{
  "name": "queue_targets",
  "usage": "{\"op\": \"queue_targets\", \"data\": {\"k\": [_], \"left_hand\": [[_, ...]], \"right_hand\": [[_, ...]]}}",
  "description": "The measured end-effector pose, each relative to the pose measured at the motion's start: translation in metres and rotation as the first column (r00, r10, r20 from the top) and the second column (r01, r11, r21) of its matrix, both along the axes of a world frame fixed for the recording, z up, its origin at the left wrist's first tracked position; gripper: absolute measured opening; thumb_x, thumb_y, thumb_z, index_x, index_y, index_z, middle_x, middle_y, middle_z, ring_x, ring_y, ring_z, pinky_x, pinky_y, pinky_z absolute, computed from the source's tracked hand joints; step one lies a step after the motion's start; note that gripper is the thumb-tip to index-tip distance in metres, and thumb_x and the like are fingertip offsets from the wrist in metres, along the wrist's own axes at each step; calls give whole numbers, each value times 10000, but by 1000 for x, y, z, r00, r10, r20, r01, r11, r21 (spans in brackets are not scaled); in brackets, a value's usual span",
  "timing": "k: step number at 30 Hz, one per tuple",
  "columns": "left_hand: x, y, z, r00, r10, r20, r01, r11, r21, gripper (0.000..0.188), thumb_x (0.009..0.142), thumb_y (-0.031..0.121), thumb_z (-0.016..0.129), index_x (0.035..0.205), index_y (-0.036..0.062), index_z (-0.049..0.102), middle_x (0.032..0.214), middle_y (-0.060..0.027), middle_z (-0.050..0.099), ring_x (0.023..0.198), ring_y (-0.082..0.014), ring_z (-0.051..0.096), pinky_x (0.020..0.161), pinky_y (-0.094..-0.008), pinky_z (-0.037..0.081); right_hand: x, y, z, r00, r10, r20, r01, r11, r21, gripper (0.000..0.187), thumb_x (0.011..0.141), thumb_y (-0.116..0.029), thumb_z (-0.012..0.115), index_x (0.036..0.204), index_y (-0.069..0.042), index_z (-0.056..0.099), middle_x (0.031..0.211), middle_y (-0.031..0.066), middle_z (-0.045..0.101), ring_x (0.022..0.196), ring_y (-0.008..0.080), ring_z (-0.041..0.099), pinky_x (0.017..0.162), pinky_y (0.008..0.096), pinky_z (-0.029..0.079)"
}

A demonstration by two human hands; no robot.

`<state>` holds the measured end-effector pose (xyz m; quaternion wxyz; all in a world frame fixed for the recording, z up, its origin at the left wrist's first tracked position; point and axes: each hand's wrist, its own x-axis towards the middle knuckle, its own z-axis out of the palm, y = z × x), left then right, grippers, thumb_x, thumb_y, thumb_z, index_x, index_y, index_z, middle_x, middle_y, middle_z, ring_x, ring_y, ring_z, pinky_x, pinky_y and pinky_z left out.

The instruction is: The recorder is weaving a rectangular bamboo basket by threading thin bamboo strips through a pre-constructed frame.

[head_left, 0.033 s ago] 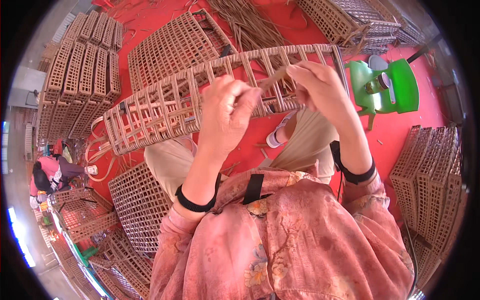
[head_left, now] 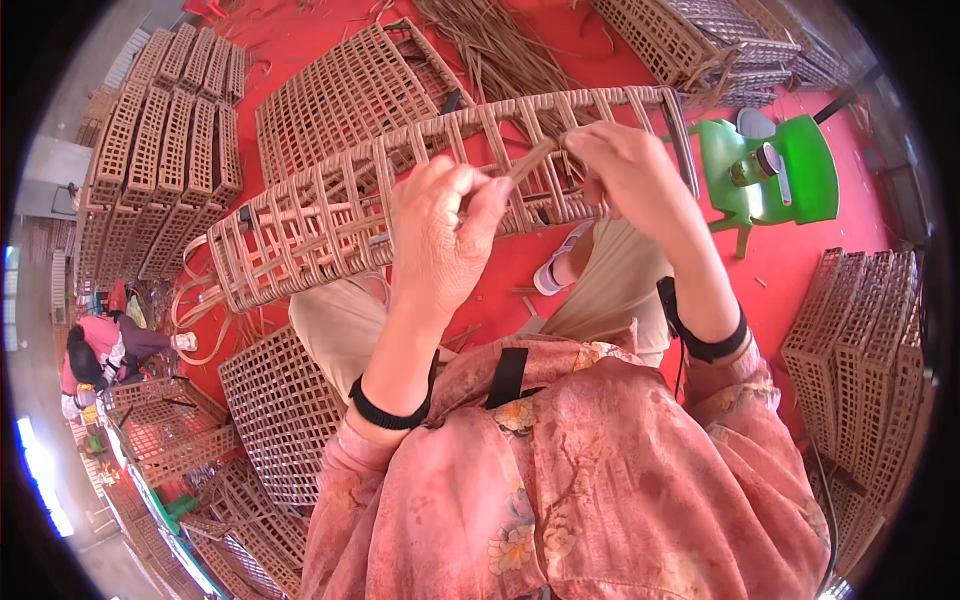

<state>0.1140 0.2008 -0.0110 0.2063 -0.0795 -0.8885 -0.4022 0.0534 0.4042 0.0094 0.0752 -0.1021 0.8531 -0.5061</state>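
A long woven rattan frame [head_left: 330,215] with an open grid lies across my knees, slanting up to the right. My left hand [head_left: 440,240] is closed on a flat rattan strip [head_left: 528,160] in front of the frame's middle. My right hand [head_left: 630,175] pinches the same strip's other end against the frame's upper rail. Both wrists wear black bands, and my pink flowered sleeves fill the lower part of the view.
Finished woven panels are stacked at the far left [head_left: 150,140], at the right [head_left: 860,340] and by my left knee [head_left: 280,410]. Loose rattan strips [head_left: 500,50] lie on the red floor ahead. A green plastic stool [head_left: 790,180] stands at the right. Another person [head_left: 100,350] crouches at the far left.
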Motion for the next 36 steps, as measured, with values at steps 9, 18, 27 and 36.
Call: {"op": "queue_targets", "data": {"k": [9, 18, 27, 36], "left_hand": [[-14, 7, -14, 999, -10, -47, -7, 939, -344, 236, 862, 219, 669, 735, 24, 637, 748, -128, 575, 710, -317, 558, 647, -428, 427], [-37, 52, -1, 981, -192, -38, 195, 978, 78, 204, 920, 238, 646, 951, 41, 693, 825, -93, 597, 794, -226, 606, 739, -358, 470], [-41, 69, -5, 983, -26, 180, -1, 989, 149, 183, 887, 183, 703, 960, 18, 671, 716, -71, 674, 631, -111, 621, 592, -289, 486], [-60, 84, -18, 978, -163, 128, 157, 986, 58, 158, 852, 74, 696, 998, 47, 643, 767, -125, 691, 690, -245, 676, 652, -345, 516]], "right_hand": [[-31, -10, -14, 811, 582, -61, -483, 725, 492, 168, 834, -72, 537, 766, -34, 686, 597, 113, 634, 611, 259, 665, 611, 392, 541], [16, 45, 35, 981, 39, -191, 10, 969, 248, 237, 917, -205, 602, 863, 13, 677, 559, 98, 549, 511, 182, 544, 525, 334, 428], [-22, 53, -13, 976, -33, -214, 112, 922, 370, 211, 884, -113, 533, 964, -38, 714, 664, 166, 643, 697, 260, 682, 657, 359, 535], [-42, 59, -17, 946, 278, 167, -316, 903, 290, 292, 844, -41, 537, 1065, -60, 726, 706, 50, 652, 477, 151, 616, 440, 268, 503]]}}
